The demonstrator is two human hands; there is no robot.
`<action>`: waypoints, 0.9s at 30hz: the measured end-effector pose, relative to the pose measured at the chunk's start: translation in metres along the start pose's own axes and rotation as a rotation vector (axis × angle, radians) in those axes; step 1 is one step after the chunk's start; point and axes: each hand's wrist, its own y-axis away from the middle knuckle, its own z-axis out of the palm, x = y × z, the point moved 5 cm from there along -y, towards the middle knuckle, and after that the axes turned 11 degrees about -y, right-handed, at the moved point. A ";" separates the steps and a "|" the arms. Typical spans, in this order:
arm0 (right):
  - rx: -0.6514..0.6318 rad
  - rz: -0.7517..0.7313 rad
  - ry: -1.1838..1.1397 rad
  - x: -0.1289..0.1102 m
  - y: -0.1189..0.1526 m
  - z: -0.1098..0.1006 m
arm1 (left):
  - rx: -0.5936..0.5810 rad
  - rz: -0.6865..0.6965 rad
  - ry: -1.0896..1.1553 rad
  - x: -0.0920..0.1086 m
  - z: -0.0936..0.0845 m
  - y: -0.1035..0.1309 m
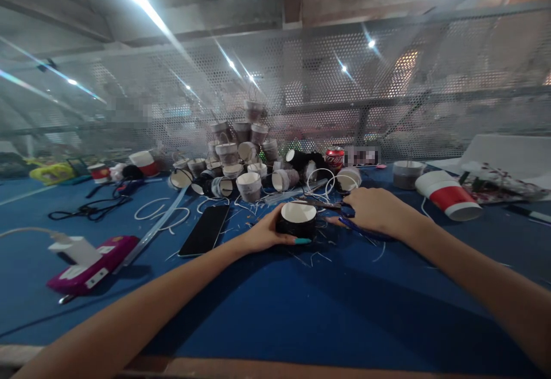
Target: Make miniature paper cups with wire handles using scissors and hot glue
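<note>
A black-sided paper cup with a white inside [297,221] stands upright on the blue table [275,310]. Around its left and front side my left hand [269,231] is wrapped, with a turquoise nail showing at the front. My right hand [370,209], to the right of the cup, grips scissors with dark blue handles [348,212]. The scissor blades reach left to the cup's rim; whether they touch it is not clear. Thin white scraps of string lie on the table near the cup.
Behind stands a pile of small wrapped cups [248,186]. To the left lie a phone [204,231], a purple power strip [97,267] and black cable. Red-and-white cups [450,195] lie right, near a red can [334,158]. White cord loops lie behind the hands.
</note>
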 end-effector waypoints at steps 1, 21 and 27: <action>-0.006 0.006 0.002 -0.001 0.000 0.000 | -0.003 -0.008 0.012 -0.001 0.000 0.000; 0.020 -0.007 0.090 0.002 -0.006 -0.002 | -0.062 -0.010 0.074 -0.003 -0.002 0.002; 0.055 -0.025 0.039 0.006 -0.004 -0.003 | 0.011 0.042 0.002 -0.006 -0.002 -0.002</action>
